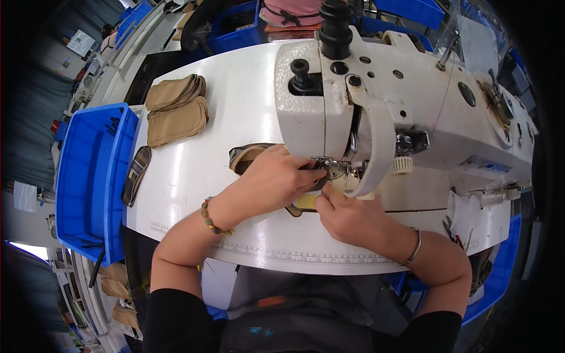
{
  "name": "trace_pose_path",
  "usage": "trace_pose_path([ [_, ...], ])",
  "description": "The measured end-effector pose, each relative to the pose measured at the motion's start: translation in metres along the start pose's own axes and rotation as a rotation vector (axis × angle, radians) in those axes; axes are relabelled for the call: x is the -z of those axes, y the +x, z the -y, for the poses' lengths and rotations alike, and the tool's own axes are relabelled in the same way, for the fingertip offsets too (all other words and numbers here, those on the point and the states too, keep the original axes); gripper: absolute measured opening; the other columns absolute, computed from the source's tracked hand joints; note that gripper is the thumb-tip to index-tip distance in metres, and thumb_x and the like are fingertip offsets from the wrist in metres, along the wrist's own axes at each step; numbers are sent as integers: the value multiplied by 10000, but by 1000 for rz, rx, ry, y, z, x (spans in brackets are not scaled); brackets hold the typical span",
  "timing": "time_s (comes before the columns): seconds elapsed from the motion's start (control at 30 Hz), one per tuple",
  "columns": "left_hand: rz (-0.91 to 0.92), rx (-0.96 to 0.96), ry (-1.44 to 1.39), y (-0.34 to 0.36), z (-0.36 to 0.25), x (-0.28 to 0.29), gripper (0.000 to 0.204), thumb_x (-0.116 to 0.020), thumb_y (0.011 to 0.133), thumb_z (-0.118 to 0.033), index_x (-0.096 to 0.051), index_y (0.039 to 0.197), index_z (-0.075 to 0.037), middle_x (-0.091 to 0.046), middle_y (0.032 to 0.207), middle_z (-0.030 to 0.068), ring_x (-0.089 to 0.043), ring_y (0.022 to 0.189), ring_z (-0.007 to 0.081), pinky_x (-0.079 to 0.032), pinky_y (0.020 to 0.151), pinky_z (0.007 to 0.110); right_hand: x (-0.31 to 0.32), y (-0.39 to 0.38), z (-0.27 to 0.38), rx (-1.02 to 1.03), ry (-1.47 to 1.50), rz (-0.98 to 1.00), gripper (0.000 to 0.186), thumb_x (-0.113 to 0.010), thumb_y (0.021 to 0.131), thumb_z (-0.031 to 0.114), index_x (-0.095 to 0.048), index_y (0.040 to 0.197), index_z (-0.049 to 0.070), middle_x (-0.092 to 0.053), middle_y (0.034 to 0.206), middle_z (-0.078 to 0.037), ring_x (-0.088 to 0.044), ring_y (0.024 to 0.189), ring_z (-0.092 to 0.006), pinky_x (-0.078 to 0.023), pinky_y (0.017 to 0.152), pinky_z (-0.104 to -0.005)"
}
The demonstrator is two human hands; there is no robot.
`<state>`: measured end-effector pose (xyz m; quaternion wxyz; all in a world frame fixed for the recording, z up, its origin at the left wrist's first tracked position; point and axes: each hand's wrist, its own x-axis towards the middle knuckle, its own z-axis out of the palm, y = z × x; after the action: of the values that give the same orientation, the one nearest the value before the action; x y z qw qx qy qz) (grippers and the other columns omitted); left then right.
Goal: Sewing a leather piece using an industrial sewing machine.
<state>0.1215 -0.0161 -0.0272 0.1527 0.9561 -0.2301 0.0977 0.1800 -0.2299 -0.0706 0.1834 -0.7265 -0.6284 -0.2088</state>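
Observation:
A white sewing machine (pixel 365 88) stands over the table, with its metal presser foot (pixel 335 167) low beside my fingertips. A tan and dark striped fabric piece with dark edging (pixel 241 157) lies partly under my left hand (pixel 272 179). The fingers of that hand are bent and pressed on dark cloth just left of the foot. In front of the foot, my right hand (pixel 350 220) is closed, thumb and forefinger pinching the work's dark edge. A tan, dark-edged part (pixel 296 210) pokes out below my hands. How the pieces join is hidden by my fingers.
Stacked tan fabric pieces (pixel 176 112) lie at the table's far left. A dark striped piece (pixel 136 176) rests on the left edge beside a blue bin (pixel 88 182). Small scissors (pixel 450 229) lie at right. A printed ruler (pixel 282 254) follows the front edge.

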Motion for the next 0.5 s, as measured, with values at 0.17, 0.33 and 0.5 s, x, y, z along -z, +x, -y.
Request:
trace_pose_path([
  [0.17, 32, 25, 47, 2, -2, 2, 270, -746, 793, -197, -784, 1055, -147, -643, 911, -5, -630, 947, 220, -484, 865, 379, -3, -1, 0, -14, -8, -28, 110, -656, 725, 109, -612, 812, 60, -711, 873, -111, -626, 519, -140, -445, 410, -286],
  [0.33, 65, 141, 62, 5, -4, 1, 262, -760, 816, -224, -790, 1065, -150, -709, 911, 36, -683, 855, 245, -543, 706, 365, 2, -1, -2, -64, -99, 122, 111, -669, 726, 73, -571, 778, 77, -659, 888, -60, -668, 690, -192, -532, 535, -318],
  [0.5, 71, 163, 18, 6, 0, 1, 276, -768, 809, -230, -788, 1074, -154, -729, 871, 57, -703, 780, 263, -553, 620, 369, -1, -3, -4, -80, -57, 110, 113, -660, 728, 74, -565, 789, 82, -645, 852, -43, -664, 685, -193, -529, 540, -311],
])
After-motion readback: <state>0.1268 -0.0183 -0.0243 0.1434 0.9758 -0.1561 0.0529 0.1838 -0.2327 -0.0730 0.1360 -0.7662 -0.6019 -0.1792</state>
